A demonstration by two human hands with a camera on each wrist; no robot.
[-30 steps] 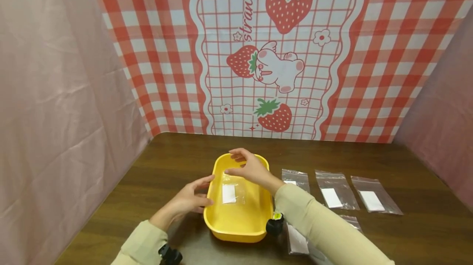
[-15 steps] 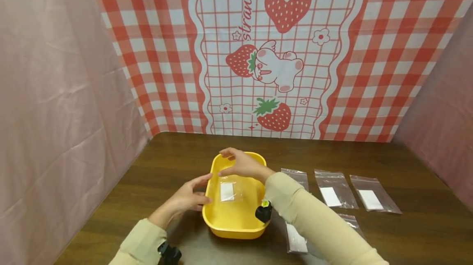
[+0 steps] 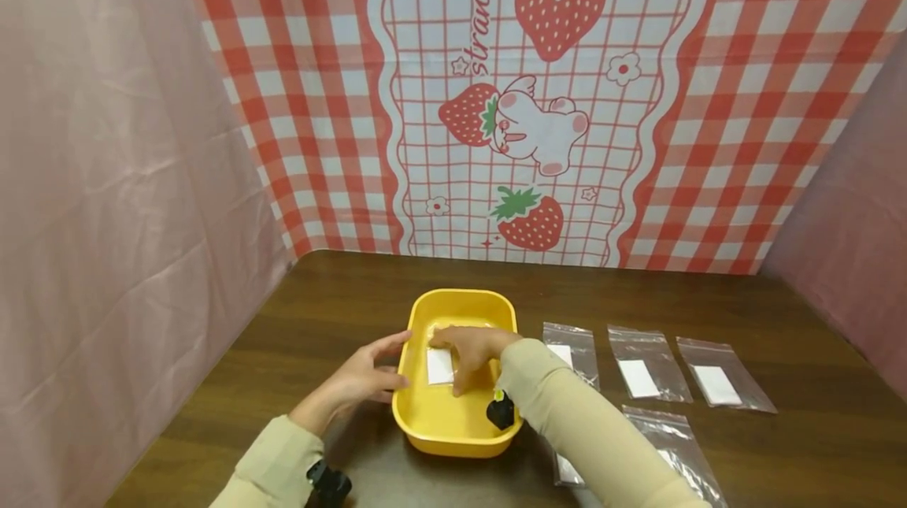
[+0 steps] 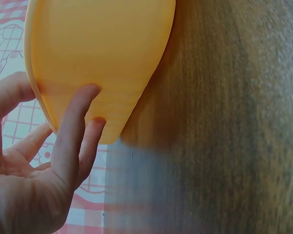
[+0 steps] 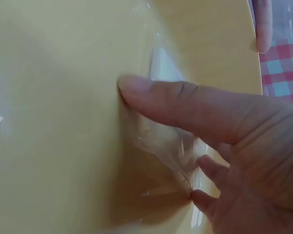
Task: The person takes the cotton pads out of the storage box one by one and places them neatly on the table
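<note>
A yellow plastic tub (image 3: pixel 460 431) stands on the table in the head view. Inside it lies a clear plastic bag with a white card (image 3: pixel 439 367). Reaching into the tub, my right hand (image 3: pixel 476 346) has thumb and fingers spread round the bag. In the right wrist view the bag's clear film (image 5: pixel 161 156) is creased up between the thumb (image 5: pixel 180 102) and the fingertips, and the card is partly hidden. Outside the tub's left wall, my left hand (image 3: pixel 361 376) touches rim and wall with fairly straight fingers (image 4: pixel 71 126).
To the right of the tub lie several clear zip bags with white cards, including a far one (image 3: pixel 641 374) and a rightmost one (image 3: pixel 719 382). A nearer bag (image 3: pixel 673 445) lies by my right sleeve (image 3: pixel 595 421). A strawberry-print cloth (image 3: pixel 524 138) hangs behind the table (image 3: pixel 354 279).
My right hand has moved from above the tub's far end down into it and onto the bag, with the thumb toward me. The left hand keeps its place at the wall.
</note>
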